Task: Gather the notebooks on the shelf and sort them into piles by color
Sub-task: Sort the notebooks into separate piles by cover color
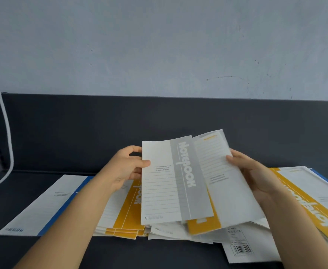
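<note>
Notebooks (176,181), lower covers mostly hidden

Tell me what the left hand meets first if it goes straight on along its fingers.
The grey notebook: the left hand grips its left edge, fingers pointing right. Past it lies the yellow notebook held by the right hand; the two overlap, but depth between them is unclear.
</note>
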